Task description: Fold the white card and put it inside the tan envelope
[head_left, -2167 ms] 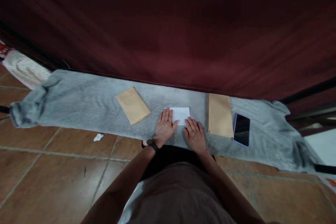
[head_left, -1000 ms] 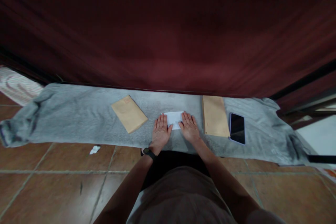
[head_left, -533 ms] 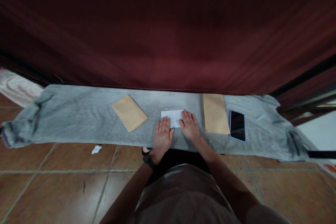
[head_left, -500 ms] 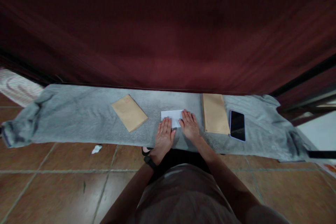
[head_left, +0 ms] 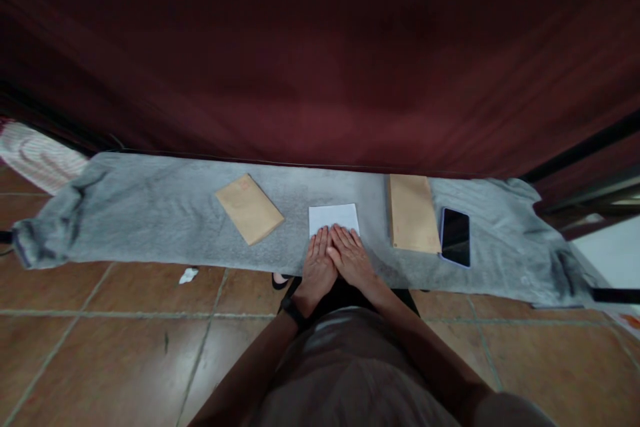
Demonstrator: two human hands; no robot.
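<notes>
My left hand (head_left: 320,271) and right hand (head_left: 353,261): flat, palms down, fingers straight, side by side and touching, gripping nothing. White paper (head_left: 333,215): flat, directly ahead of me, my fingertips over its near part; visible portion longer side to side; neither hand clearly nearer. Brown envelope (head_left: 250,210): to my left, slanted. Brown packet (head_left: 414,213): to my right. Phone (head_left: 455,237): just beside the packet. Grey cloth (head_left: 160,207): beneath everything.

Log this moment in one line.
left hand: flat across near edge of paper; right hand: same, against left; phone: beside right envelope; left envelope: askew
</notes>
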